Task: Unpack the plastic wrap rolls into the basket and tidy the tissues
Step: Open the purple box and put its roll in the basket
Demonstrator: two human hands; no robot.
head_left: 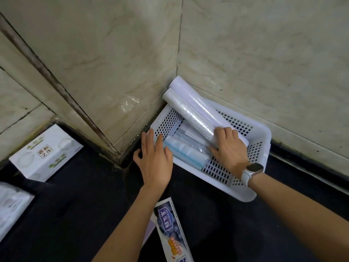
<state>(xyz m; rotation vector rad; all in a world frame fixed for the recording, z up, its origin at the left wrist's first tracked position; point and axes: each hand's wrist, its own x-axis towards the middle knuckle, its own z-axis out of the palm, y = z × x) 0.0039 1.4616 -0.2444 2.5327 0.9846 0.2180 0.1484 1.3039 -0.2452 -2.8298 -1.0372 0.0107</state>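
A white perforated basket point(258, 140) sits in the corner of a black counter against tiled walls. Two plastic wrap rolls point(190, 108) lean inside it, their far ends sticking out over the rim toward the wall corner. My right hand point(229, 148), with a white watch on its wrist, grips the near ends of these rolls. Under them lie blue-and-clear packaged items point(186, 151). My left hand point(154, 159) rests flat with fingers spread on the basket's left rim. A white tissue pack point(45, 153) lies at the left, with another tissue pack point(11, 207) at the left edge.
A printed, flattened wrap box point(171, 229) lies on the black counter point(79, 214) between my forearms. Marbled wall tiles point(117, 53) close in the corner behind the basket.
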